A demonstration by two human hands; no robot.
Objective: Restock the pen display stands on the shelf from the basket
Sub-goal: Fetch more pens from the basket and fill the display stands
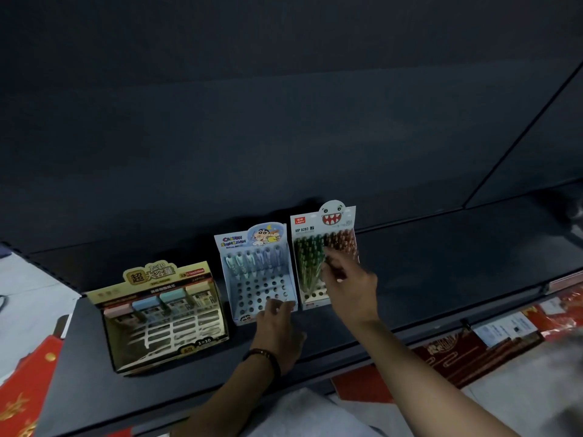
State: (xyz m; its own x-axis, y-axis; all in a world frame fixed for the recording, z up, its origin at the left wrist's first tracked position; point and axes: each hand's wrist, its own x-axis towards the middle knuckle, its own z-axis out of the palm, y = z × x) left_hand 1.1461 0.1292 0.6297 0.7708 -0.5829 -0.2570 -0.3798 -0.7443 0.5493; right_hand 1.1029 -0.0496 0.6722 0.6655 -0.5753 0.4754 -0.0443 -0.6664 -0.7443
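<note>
Shelf (pixel 441 279) bears three stands (pixel 164 313) (pixel 255 279) (pixel 310 263) (all upright).

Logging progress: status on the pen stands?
Left hand touching blue stand front. Right hand at monster stand pens, grip unclear. Blue stand mostly empty holes. Nothing blocking.

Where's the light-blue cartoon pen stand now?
Head view: the light-blue stand sits on the shelf between the gold display box, left, and the monster-face stand, right; the left hand touches its front edge.

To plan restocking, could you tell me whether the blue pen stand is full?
No, the blue pen stand holds pens only in its back row.
</note>
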